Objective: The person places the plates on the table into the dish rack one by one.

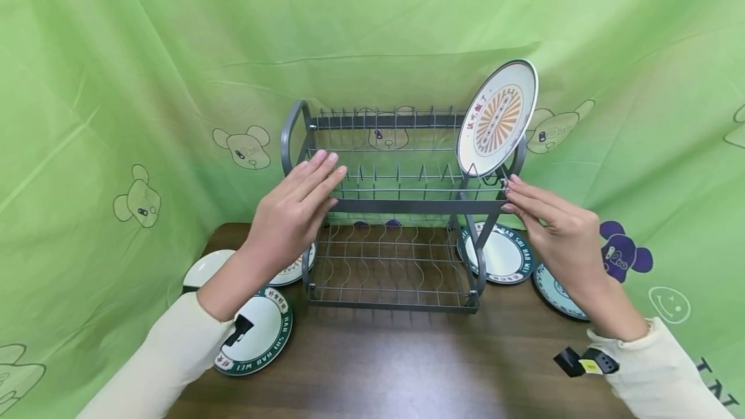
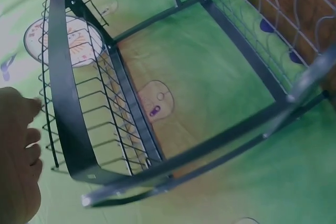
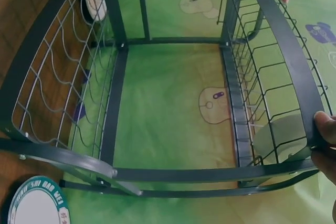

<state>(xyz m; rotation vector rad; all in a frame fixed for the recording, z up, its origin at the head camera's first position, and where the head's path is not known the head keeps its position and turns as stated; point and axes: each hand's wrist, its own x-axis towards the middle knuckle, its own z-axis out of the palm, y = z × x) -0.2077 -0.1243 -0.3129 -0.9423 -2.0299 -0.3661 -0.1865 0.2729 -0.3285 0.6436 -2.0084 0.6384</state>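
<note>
A grey two-tier dish rack (image 1: 401,207) stands on the table. In its upper tier, at the right end, a white plate (image 1: 497,118) with an orange sunburst leans tilted among the wires. My right hand (image 1: 559,225) pinches the front right corner of that tier; in the right wrist view the thumb and fingers (image 3: 325,129) lie on either side of the front bar. At the upper tier's left front is my left hand (image 1: 291,212), fingers extended and holding nothing. The left wrist view shows this hand (image 2: 18,156) beside the front wires.
Green-rimmed plates lie on the brown table (image 1: 372,361): one at the front left (image 1: 256,335), another behind the rack's right side (image 1: 500,254). A blue-patterned plate (image 1: 559,293) is partly under my right forearm. A green printed cloth (image 1: 372,18) hangs behind.
</note>
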